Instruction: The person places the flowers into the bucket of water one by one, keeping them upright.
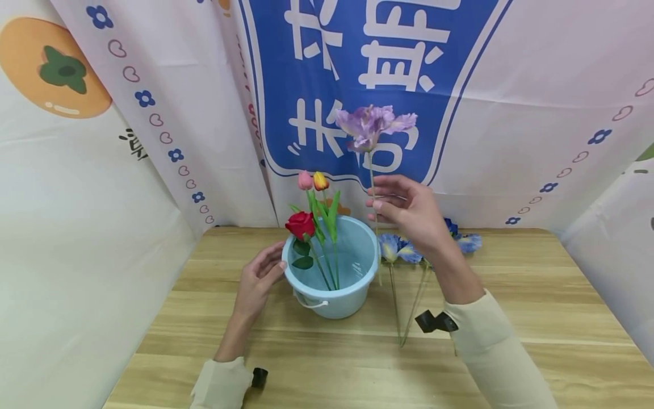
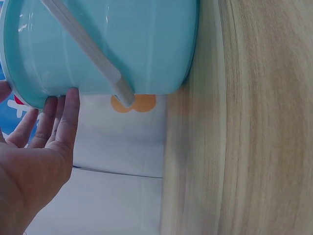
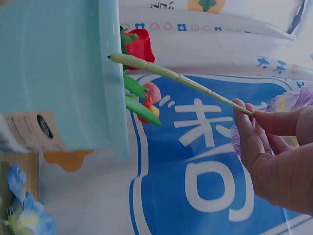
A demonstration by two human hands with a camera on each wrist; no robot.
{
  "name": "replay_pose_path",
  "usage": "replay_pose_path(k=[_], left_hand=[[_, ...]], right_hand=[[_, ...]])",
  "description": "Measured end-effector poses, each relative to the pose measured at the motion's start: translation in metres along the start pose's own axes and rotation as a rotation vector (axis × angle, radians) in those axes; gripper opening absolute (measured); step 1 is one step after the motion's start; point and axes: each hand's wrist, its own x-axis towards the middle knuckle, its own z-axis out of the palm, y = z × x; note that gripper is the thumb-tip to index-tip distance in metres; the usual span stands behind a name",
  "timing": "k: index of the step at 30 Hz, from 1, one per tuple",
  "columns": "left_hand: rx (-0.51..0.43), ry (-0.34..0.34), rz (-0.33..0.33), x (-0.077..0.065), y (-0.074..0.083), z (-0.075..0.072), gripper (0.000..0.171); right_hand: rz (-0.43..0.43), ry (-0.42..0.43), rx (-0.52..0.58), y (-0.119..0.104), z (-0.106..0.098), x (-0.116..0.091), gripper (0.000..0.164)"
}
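Observation:
My right hand (image 1: 411, 210) pinches the thin green stem of a purple iris (image 1: 369, 128) between thumb and fingers. The bloom is above the hand; the stem's lower end (image 3: 115, 58) is beside the bucket's rim in the right wrist view. A light blue bucket (image 1: 347, 304) stands upright on the table. My left hand (image 1: 258, 281) touches its left side near the rim, fingers (image 2: 68, 115) fairly straight against the wall. Inside the bucket lean a red rose (image 1: 300, 225), a pink tulip (image 1: 305, 180) and a yellow-red tulip (image 1: 321, 181).
Blue irises (image 1: 390, 248) lie on the wooden table (image 1: 327, 352) to the right of the bucket, partly hidden by my right forearm. The bucket's white handle (image 1: 311, 305) hangs down in front. A printed cloth (image 1: 511, 142) hangs behind the table.

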Motion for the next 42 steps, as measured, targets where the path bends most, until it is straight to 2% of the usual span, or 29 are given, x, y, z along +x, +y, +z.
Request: replay_pose_path(k=[16,30,42], left_hand=[[-0.018,0.009,0.009,0.001,-0.004,0.0,0.048],[-0.017,0.01,-0.002,0.001,-0.003,0.001,0.049],[-0.009,0.014,-0.006,0.001,-0.003,0.001,0.049]], right_hand=[[0.014,-0.081,0.026,0.005,0.04,0.03,0.043],[0.06,-0.075,0.044,0.012,0.063,0.052,0.041],[0.152,-0.092,0.004,0.046,0.067,0.047,0.043]])
